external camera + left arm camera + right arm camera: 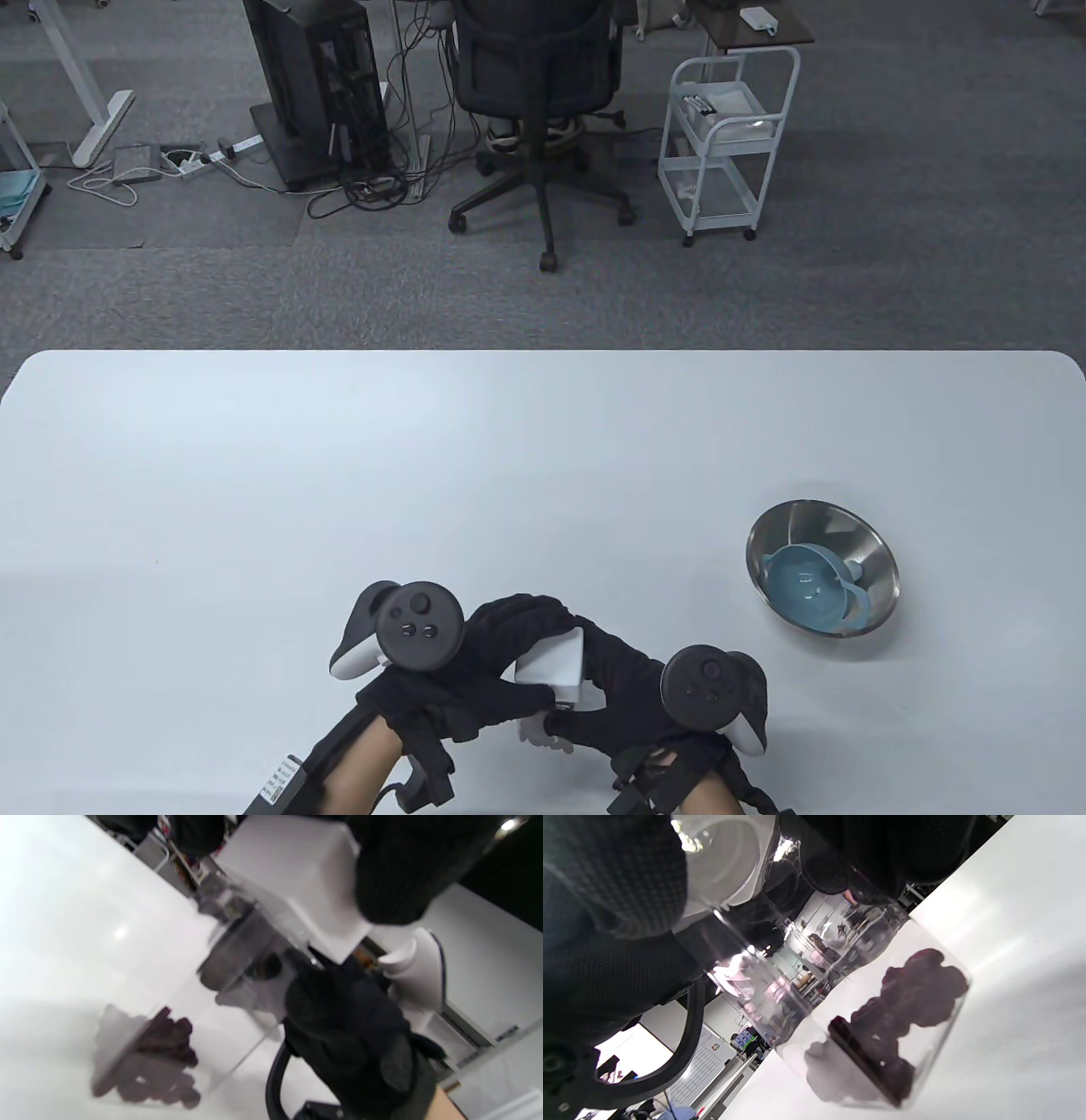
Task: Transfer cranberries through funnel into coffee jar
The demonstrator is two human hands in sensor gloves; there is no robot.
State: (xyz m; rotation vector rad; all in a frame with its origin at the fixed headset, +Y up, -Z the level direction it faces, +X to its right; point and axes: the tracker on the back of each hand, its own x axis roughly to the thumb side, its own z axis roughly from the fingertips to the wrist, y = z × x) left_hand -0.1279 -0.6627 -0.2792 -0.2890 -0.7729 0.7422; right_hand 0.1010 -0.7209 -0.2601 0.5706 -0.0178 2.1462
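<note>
Both hands meet at the worktop's (254, 475) six o'clock edge: left hand (475, 679) grips the upright coffee jar (840, 1018) holding cranberries (903, 1005), right hand (611, 705) closed on its white lid (556, 658), funnel (814, 587) in bowl (878, 552) at three o'clock.

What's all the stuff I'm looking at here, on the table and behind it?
Table: one, white, fills the lower half of the table view.
Jar: one, clear with a white lid, between both hands at the near edge.
Cranberries: a small heap, dark red, at the jar's bottom.
Metal bowl: one, silver, right side of the table.
Funnel: one, light blue, lying in the bowl.
Office chair: one, black, on the floor beyond the table.
Cart: one, white, right of the chair.
Left hand: black glove, on the jar's lid.
Right hand: black glove, on the jar.
</note>
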